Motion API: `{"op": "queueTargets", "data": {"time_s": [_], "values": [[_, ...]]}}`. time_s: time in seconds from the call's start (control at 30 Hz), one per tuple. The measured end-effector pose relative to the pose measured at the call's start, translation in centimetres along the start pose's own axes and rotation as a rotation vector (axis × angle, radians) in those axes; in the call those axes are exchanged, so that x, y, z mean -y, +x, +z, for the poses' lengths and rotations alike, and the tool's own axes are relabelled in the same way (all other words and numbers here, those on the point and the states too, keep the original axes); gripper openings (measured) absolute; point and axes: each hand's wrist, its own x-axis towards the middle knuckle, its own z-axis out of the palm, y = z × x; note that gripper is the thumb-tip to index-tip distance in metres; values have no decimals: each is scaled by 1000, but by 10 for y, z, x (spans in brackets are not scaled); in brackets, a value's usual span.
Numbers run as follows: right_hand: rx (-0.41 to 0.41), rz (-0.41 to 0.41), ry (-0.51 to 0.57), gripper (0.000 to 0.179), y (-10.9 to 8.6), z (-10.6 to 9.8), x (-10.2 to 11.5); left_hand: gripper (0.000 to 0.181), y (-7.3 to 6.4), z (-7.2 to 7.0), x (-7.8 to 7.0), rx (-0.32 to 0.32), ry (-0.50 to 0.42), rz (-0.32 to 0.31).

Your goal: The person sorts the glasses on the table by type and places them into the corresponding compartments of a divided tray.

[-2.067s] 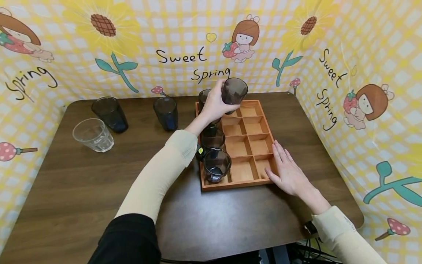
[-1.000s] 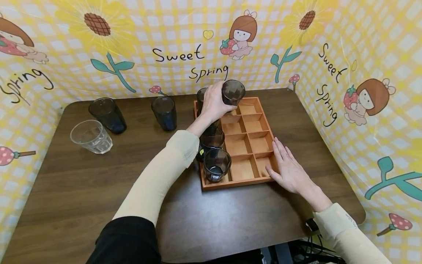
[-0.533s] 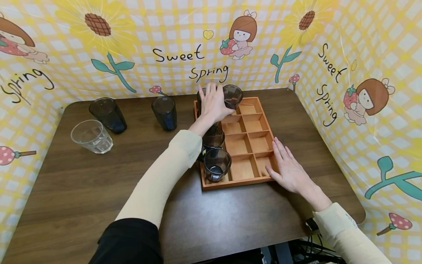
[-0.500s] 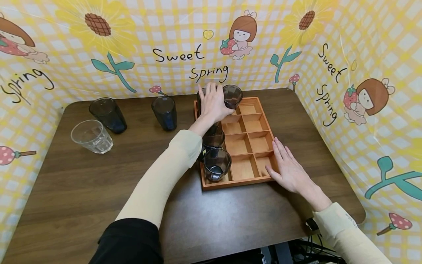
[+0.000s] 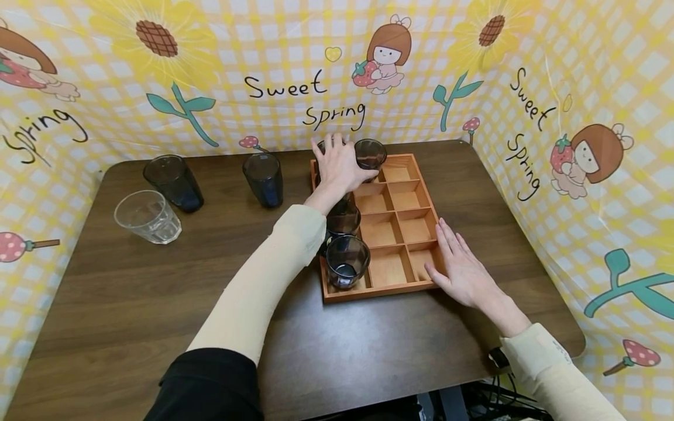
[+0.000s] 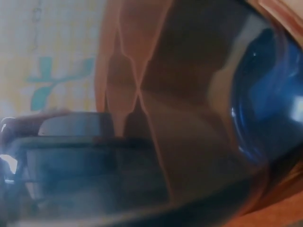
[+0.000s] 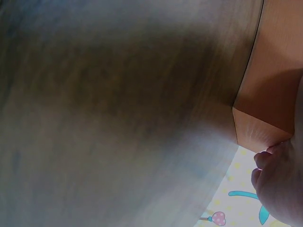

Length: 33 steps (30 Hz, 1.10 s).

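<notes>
My left hand (image 5: 339,165) is over the back of the wooden compartment tray (image 5: 387,291), fingers spread and thumb near a smoky dark glass (image 5: 371,153). That glass stands in a back middle compartment. Behind my fingers another dark glass is mostly hidden. Nearer along the tray's left column are a dark glass (image 5: 344,219) and, in the front left compartment, a dark glass (image 5: 347,261). Through tinted glass, the left wrist view shows the tray's dividers (image 6: 138,90). My right hand (image 5: 463,269) rests flat against the tray's right front side, holding nothing.
Left on the wooden table (image 5: 158,327) stand a clear glass (image 5: 149,216), a dark glass (image 5: 174,182) close behind it, and another dark glass (image 5: 263,180) nearer the tray. A patterned yellow cloth (image 5: 295,35) encloses the table's back and sides. Cables (image 5: 505,394) hang beyond the front edge.
The dark glass has gone down into the back middle compartment. My left fingers have loosened from it and spread, the hand shifting slightly left. The right hand stays put.
</notes>
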Motion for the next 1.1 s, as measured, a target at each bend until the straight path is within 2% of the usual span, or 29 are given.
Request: {"op": "queueTargets", "data": {"time_s": [0.17, 0.4, 0.73, 1.1], "values": [[-12, -11, 1, 89, 0, 0, -1, 97, -1, -1, -1, 14, 23, -20], [-30, -27, 5, 89, -2, 0, 1, 92, -2, -1, 0, 8, 6, -19], [-42, -29, -2, 89, -3, 1, 2, 102, -3, -2, -1, 49, 30, -20], [-34, -28, 0, 88, -3, 1, 2, 102, -4, -3, -1, 92, 64, -19]]}}
